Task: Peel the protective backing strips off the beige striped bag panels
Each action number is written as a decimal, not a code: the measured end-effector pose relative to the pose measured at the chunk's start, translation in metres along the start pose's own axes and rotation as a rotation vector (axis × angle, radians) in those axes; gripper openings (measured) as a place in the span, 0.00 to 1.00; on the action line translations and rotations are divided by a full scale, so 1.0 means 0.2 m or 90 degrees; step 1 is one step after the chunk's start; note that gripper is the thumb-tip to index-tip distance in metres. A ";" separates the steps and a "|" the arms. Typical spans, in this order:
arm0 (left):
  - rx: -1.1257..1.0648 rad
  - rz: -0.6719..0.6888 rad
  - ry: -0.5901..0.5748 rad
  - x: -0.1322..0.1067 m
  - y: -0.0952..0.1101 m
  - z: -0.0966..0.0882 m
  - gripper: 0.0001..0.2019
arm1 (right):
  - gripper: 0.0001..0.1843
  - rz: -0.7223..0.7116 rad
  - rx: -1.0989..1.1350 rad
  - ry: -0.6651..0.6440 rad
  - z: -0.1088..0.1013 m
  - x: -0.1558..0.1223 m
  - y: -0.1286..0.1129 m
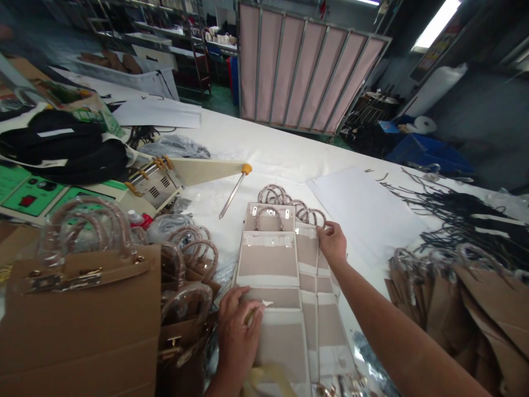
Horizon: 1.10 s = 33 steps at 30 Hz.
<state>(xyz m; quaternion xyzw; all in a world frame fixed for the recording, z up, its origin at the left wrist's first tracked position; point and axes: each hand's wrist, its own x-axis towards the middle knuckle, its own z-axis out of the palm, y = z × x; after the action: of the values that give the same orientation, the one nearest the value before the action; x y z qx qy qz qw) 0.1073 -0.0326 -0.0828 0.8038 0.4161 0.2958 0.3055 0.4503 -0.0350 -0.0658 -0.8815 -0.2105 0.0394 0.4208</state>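
Flat, unfolded bag panels in beige with white edges lie in overlapping stacks in front of me. Wrapped handles stand up at their far end. My left hand rests on the nearer part of the left panel, its thumb and fingers pinched on a small pale strip. A blurred yellowish band shows below that hand. At the far end of the right-hand panels, my right hand pinches the upper corner beside a handle. Its fingertips partly hide what they grip.
Brown bags with wrapped handles stand at left, more brown bags at right. A screwdriver lies beyond the panels, near a green-fronted machine. White sheets and dark cords lie on the right.
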 end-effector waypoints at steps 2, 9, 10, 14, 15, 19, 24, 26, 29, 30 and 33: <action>0.001 -0.003 0.008 0.00 -0.01 0.00 0.07 | 0.27 0.015 0.036 0.053 -0.04 -0.04 -0.02; -0.032 -0.051 -0.013 -0.06 -0.02 -0.01 0.09 | 0.30 -0.040 0.111 -0.286 -0.01 -0.60 -0.04; -0.033 -0.059 -0.018 -0.08 -0.02 -0.02 0.09 | 0.30 -0.042 0.113 -0.293 0.02 -0.67 -0.03; -0.030 -0.094 -0.033 -0.15 -0.01 -0.06 0.12 | 0.29 -0.085 0.058 -0.185 0.08 -0.79 -0.02; -0.027 -0.099 -0.029 -0.18 -0.01 -0.07 0.12 | 0.29 -0.079 0.060 -0.177 0.08 -0.80 -0.03; 0.014 -0.088 -0.021 -0.32 -0.07 -0.17 0.13 | 0.31 -0.011 0.151 -0.257 0.01 -0.93 -0.06; 0.036 0.029 -0.039 -0.52 -0.06 -0.31 0.07 | 0.32 -0.009 0.196 -0.335 -0.11 -1.15 0.00; -0.033 0.002 -0.066 -0.57 0.05 -0.35 0.06 | 0.31 -0.026 0.181 -0.353 -0.18 -1.20 0.02; -0.201 -0.154 -0.138 -0.57 0.27 -0.41 0.08 | 0.28 -0.053 0.146 -0.321 -0.30 -1.24 -0.01; -0.255 -0.200 -0.156 -0.56 0.34 -0.42 0.09 | 0.28 -0.050 0.148 -0.314 -0.35 -1.25 -0.03; -0.384 -0.284 -0.213 -0.50 0.46 -0.44 0.13 | 0.27 0.004 0.210 -0.387 -0.51 -1.28 -0.14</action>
<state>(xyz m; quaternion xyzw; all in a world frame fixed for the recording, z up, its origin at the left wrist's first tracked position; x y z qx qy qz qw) 0.0403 -0.1400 0.0195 0.6053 0.4194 0.1959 0.6475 0.2336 -0.1959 -0.0067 -0.7503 -0.3143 0.3352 0.4752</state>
